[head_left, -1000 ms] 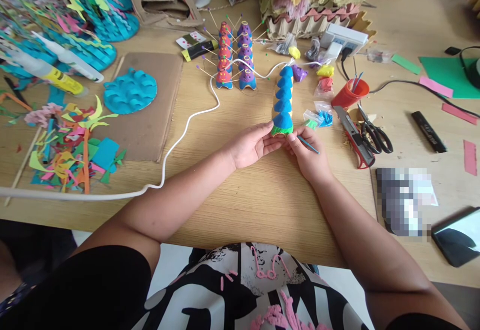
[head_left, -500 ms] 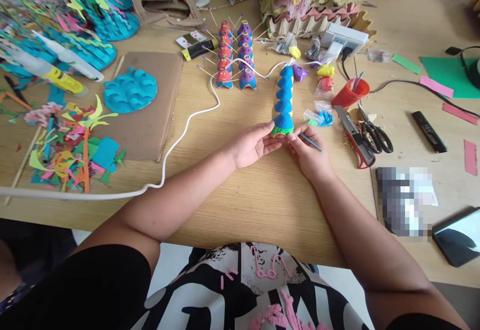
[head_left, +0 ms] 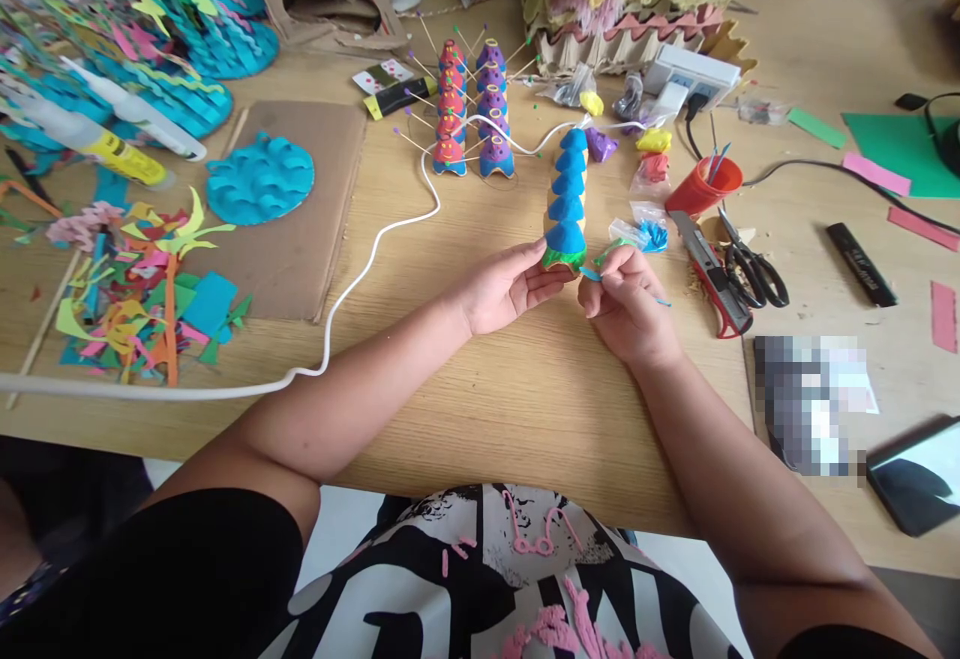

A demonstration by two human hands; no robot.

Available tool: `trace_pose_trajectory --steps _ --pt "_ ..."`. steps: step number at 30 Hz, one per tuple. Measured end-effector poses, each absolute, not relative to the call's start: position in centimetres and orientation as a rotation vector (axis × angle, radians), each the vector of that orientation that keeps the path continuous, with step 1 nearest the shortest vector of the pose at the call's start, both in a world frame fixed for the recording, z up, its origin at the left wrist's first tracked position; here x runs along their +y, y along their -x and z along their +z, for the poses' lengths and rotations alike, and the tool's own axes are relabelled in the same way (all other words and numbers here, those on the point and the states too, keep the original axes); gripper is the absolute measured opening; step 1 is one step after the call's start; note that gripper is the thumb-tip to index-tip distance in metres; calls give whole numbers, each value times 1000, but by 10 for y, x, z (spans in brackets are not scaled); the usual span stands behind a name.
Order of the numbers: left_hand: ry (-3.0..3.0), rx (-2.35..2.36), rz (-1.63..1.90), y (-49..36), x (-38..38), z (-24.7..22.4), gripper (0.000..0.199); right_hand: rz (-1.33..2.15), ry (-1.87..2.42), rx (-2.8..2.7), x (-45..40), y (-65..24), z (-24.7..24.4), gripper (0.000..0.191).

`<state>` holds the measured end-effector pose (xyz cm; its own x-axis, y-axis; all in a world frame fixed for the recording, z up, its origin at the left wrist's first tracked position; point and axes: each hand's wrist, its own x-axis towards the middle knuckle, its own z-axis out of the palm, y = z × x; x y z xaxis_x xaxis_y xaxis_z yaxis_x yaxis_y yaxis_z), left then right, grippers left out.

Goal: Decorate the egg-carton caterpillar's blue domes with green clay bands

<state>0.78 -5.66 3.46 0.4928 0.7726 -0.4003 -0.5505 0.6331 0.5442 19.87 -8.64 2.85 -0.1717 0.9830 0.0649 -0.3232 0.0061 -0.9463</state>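
Note:
A strip of egg-carton cups (head_left: 566, 184), topped with blue clay, points away from me, with green clay along the rim of its nearest cup. My left hand (head_left: 510, 289) grips that near end, thumb at the side and fingers beneath. Just right of the green rim, my right hand (head_left: 630, 304) pinches a thin blue modelling tool (head_left: 590, 275). The tool's flat tip points left toward the cup; whether it touches the clay I cannot tell. Beyond stand a red-and-blue carton strip (head_left: 450, 109) and a purple-and-blue carton strip (head_left: 493, 109), both with pins sticking out.
A white cable (head_left: 375, 239) crosses the table. To the right are bagged blue clay (head_left: 652, 235), an orange cup (head_left: 701, 189), a utility knife (head_left: 712, 279) and scissors (head_left: 750, 269). Paper scraps (head_left: 150, 299) and cardboard (head_left: 330, 159) lie left. Egg trays (head_left: 630, 19) are stacked behind.
My right hand has drawn slightly right and turned, so the blue tool's tip now shows beside the green rim. My left hand still holds the strip almost in place.

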Motion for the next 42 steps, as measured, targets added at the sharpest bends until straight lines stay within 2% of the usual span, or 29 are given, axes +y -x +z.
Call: trace_pose_trajectory --steps 10,21,42 --pt "-350 674 819 -8 -57 40 30 1418 961 -957 -84 -197 26 51" --pt "-350 692 818 -9 -58 39 26 1266 949 -1037 -78 -197 15 49" --pt "-375 657 832 -9 -58 36 23 1235 996 -1053 -79 -195 13 49"
